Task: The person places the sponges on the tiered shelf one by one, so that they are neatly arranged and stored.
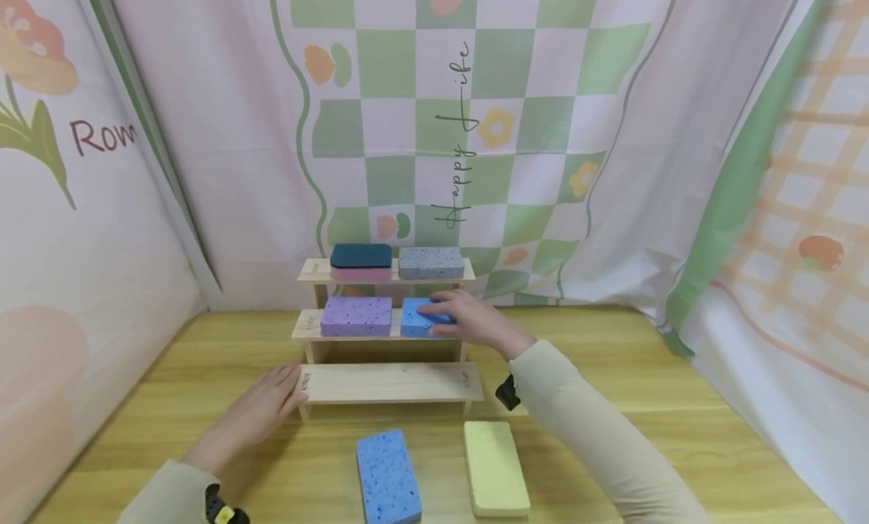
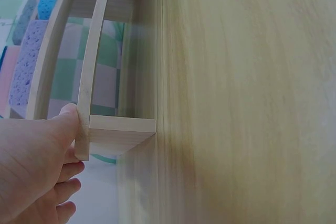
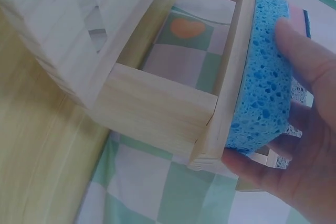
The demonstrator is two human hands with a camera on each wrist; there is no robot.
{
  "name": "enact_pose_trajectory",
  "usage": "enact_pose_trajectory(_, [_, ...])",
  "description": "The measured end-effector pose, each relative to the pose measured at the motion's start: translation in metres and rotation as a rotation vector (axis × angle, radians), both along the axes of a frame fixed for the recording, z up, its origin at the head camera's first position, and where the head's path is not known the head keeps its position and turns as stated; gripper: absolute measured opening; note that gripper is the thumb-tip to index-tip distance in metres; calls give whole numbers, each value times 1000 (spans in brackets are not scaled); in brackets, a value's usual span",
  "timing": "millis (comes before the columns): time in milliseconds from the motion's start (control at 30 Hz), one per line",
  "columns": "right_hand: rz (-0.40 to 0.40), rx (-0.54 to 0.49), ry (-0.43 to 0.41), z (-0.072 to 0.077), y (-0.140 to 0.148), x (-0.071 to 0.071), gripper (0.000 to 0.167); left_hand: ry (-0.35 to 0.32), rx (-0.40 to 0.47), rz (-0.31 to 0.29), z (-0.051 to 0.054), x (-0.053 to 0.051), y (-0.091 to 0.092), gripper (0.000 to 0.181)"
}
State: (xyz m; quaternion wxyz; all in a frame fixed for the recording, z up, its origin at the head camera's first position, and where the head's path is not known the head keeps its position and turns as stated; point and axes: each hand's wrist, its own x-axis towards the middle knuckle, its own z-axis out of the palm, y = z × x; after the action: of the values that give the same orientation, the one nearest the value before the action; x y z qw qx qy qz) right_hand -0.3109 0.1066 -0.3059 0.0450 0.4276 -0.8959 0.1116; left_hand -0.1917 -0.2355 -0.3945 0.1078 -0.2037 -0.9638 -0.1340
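A three-tier wooden rack [image 1: 390, 383] stands on the table. My left hand [image 1: 253, 409] grips the left end of its lowest board; in the left wrist view, the thumb of that hand [image 2: 37, 163] lies against the board [image 2: 88, 77] with the fingers beyond it. On the middle tier, my right hand [image 1: 480, 322] holds a blue sponge [image 1: 413, 317] at its right side. The right wrist view shows the hand [image 3: 310, 140] with its thumb on the face of the blue sponge [image 3: 262, 77] and a finger at its end. A purple sponge [image 1: 356, 317] lies to its left.
The top tier bears a dark-topped pink sponge [image 1: 361, 262] and a grey sponge [image 1: 431, 262]. In front of the rack, a speckled blue sponge [image 1: 388, 476] and a yellow sponge [image 1: 495, 469] lie on the wooden table [image 1: 611, 381]. Patterned curtains [image 1: 387, 64] hang behind and at both sides.
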Motion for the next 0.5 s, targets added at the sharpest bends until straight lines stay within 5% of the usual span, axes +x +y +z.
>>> enact_pose_trajectory(500, [-3, 1, -18, 0, -3, 0, 49, 2, 4, 0, -1, 0, 0, 50])
